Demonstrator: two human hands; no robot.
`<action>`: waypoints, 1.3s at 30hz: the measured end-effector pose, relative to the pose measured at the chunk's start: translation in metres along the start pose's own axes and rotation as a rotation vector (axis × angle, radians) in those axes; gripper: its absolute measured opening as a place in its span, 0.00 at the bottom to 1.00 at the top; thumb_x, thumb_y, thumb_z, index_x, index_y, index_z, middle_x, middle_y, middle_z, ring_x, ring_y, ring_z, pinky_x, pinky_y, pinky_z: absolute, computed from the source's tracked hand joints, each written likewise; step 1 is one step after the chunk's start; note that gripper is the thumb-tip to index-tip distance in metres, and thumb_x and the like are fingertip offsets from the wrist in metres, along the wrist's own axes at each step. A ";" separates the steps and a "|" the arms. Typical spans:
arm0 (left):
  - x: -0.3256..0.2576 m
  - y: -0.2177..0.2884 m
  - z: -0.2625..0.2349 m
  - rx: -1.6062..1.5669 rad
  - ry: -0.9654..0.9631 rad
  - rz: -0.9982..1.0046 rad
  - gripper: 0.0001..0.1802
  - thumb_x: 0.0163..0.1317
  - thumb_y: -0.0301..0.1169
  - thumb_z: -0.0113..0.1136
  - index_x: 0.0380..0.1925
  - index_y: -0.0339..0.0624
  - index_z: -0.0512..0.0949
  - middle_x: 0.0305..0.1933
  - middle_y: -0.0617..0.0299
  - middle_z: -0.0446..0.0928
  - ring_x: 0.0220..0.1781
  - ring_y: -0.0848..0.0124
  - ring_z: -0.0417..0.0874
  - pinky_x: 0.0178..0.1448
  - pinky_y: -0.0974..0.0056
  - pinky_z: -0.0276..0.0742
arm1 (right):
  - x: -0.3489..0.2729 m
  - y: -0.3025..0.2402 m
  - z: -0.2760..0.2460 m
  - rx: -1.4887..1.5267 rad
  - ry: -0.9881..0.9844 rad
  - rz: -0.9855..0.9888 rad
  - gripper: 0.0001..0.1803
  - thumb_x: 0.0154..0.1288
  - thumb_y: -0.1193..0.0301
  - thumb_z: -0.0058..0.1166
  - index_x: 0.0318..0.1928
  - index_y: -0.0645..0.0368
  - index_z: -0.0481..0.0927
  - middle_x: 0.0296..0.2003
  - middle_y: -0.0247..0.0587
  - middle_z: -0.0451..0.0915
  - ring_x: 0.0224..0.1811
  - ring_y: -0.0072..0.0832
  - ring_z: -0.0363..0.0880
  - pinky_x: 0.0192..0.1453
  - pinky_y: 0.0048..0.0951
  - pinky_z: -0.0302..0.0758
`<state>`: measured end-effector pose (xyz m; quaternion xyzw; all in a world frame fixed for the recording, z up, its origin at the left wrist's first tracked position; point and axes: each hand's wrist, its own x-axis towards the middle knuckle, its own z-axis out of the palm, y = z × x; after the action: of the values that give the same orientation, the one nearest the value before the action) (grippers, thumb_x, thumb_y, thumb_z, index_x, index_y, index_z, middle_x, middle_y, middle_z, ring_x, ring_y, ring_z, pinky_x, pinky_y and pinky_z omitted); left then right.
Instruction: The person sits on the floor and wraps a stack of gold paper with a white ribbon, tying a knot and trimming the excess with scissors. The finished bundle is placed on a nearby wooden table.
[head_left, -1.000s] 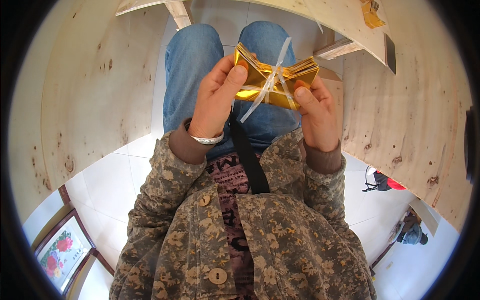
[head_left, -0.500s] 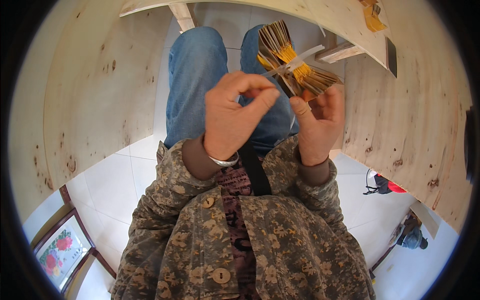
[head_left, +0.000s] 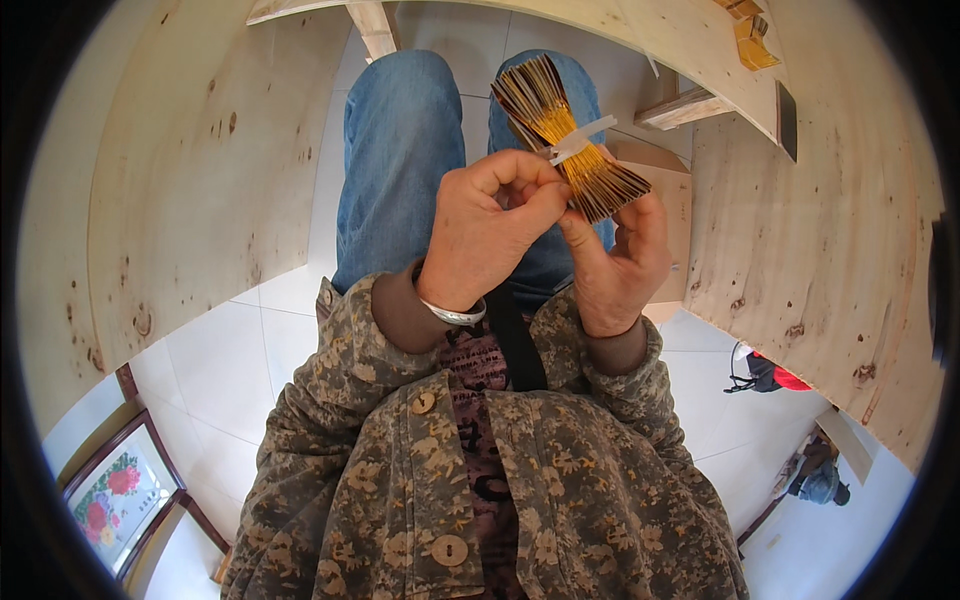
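Note:
A stack of gold foil paper [head_left: 562, 135], bound at its middle by a white strip, stands edge-on above my knees in blue jeans. My right hand [head_left: 618, 262] grips its lower end between thumb and fingers. My left hand [head_left: 487, 225], a silver bangle on its wrist, pinches the white strip where it crosses the stack. The stack's two ends fan out above and below the binding.
Pale wooden panels [head_left: 190, 190] curve up on both sides. A cardboard box [head_left: 668, 215] sits behind my right hand. White floor tiles [head_left: 240, 350] lie below, with a framed flower picture [head_left: 120, 490] at lower left and a red-and-black object [head_left: 765, 372] at right.
The gold stack turned from flat and face-up to edge-on and rose slightly. My left hand slid from the stack's left end to the white strip at its middle.

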<state>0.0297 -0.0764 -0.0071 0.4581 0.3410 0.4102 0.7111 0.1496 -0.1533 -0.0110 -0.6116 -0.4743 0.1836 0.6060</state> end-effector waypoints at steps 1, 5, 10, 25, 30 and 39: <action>0.001 0.000 -0.002 -0.013 -0.015 -0.016 0.01 0.63 0.21 0.67 0.33 0.34 0.84 0.30 0.71 0.81 0.31 0.87 0.76 0.35 0.78 0.72 | 0.000 0.000 0.000 0.002 -0.003 0.016 0.31 0.59 0.82 0.71 0.64 0.67 0.75 0.60 0.49 0.81 0.59 0.32 0.83 0.65 0.32 0.79; 0.001 0.003 -0.007 -0.103 -0.093 -0.023 0.02 0.67 0.22 0.64 0.35 0.36 0.82 0.34 0.71 0.81 0.35 0.85 0.78 0.40 0.77 0.73 | -0.003 0.002 0.001 0.037 0.013 0.063 0.32 0.61 0.82 0.70 0.64 0.69 0.73 0.59 0.49 0.82 0.58 0.30 0.83 0.65 0.30 0.78; 0.002 0.007 -0.007 -0.017 0.007 0.013 0.02 0.62 0.23 0.69 0.33 0.36 0.84 0.32 0.71 0.81 0.32 0.86 0.76 0.35 0.77 0.72 | -0.001 0.005 0.000 0.299 0.069 0.322 0.31 0.65 0.82 0.67 0.66 0.70 0.70 0.57 0.47 0.82 0.59 0.27 0.80 0.64 0.28 0.76; 0.003 0.003 -0.001 0.144 0.032 0.021 0.05 0.60 0.24 0.70 0.33 0.31 0.85 0.28 0.66 0.83 0.30 0.83 0.79 0.33 0.74 0.75 | -0.007 0.001 0.004 0.195 -0.006 0.190 0.32 0.62 0.85 0.67 0.65 0.68 0.70 0.57 0.49 0.82 0.61 0.32 0.80 0.68 0.32 0.74; 0.004 0.004 -0.006 0.031 -0.053 -0.070 0.02 0.64 0.23 0.66 0.36 0.36 0.83 0.32 0.71 0.81 0.32 0.85 0.76 0.35 0.77 0.71 | -0.009 0.003 0.005 0.147 0.018 0.142 0.32 0.61 0.85 0.67 0.65 0.67 0.72 0.58 0.50 0.82 0.61 0.32 0.81 0.67 0.32 0.75; 0.006 0.016 -0.013 -0.143 -0.071 -0.271 0.04 0.72 0.29 0.56 0.36 0.44 0.76 0.32 0.69 0.79 0.28 0.85 0.71 0.30 0.76 0.68 | 0.001 0.018 -0.001 -0.292 0.059 -0.294 0.30 0.54 0.86 0.68 0.60 0.67 0.76 0.60 0.55 0.80 0.63 0.47 0.80 0.70 0.41 0.75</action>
<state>0.0164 -0.0625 0.0026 0.3703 0.3441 0.3171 0.8024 0.1572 -0.1499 -0.0265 -0.6223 -0.5623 0.0044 0.5446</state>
